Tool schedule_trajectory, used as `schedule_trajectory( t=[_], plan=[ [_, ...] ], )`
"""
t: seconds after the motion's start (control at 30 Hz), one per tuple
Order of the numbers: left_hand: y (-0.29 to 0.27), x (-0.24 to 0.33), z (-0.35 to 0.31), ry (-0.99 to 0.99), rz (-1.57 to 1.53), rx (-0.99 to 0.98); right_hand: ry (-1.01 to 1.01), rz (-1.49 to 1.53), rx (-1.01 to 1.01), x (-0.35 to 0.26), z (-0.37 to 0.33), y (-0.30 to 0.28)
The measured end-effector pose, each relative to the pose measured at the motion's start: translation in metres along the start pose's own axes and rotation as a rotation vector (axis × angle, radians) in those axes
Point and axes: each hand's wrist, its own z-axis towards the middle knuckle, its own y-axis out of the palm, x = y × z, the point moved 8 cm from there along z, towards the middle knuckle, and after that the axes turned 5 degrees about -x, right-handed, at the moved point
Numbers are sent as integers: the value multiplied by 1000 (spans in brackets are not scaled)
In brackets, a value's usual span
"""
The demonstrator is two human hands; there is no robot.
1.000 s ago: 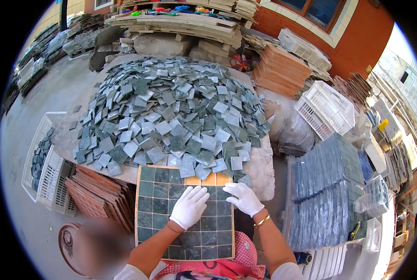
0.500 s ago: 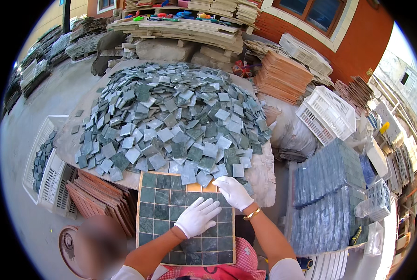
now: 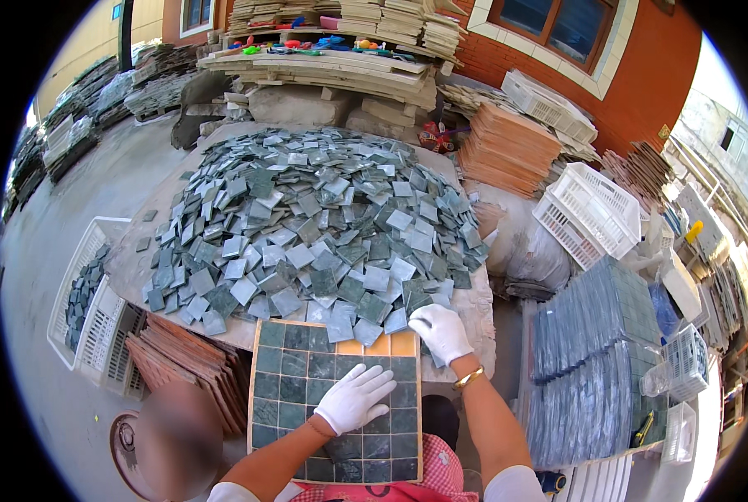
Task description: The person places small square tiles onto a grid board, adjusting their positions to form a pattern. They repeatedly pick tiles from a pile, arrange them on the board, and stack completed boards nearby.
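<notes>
A wooden tray board [image 3: 402, 344] leans toward me at the near edge of the stone table, mostly filled with rows of square dark green stone tiles [image 3: 294, 363]. Bare wood shows along its far right part. My left hand [image 3: 357, 400], in a white glove, lies open on the tiles with fingers spread. My right hand [image 3: 441, 332], also gloved, is just past the board's far right corner at the pile's edge. Its fingers are pinched together, and what they hold, if anything, is hidden. Beyond the board rises a big heap of loose stone tiles [image 3: 307, 230].
White plastic crates stand at left [image 3: 110, 330] and right [image 3: 587, 213]. Stacked wrapped tile sheets [image 3: 579, 368] lie to my right. Reddish boards [image 3: 181, 361] lean under the table at left, beside a round stool [image 3: 125, 439]. Orange boards [image 3: 508, 142] are piled behind.
My right hand has moved right, off the board's far right corner to the edge of the tile heap. My left hand stays flat on the tiles. The view has shifted slightly.
</notes>
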Motion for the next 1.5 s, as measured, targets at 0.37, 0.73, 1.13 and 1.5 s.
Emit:
schedule_trajectory(
  t=[0.37, 0.73, 1.13, 1.5],
  plan=[
    [-10, 2, -7, 7, -48, 126, -320, -479, 206, -101, -4, 13],
    [-66, -77, -19, -404, 27, 594, -147, -548, -37, -81, 1, 72],
    [-98, -154, -32, -498, -174, 465, -76, 166, -191, -60, 14, 74],
    [-93, -92, -115, -517, -144, 449, -173, -12, -60, -86, -9, 101]
  ],
)
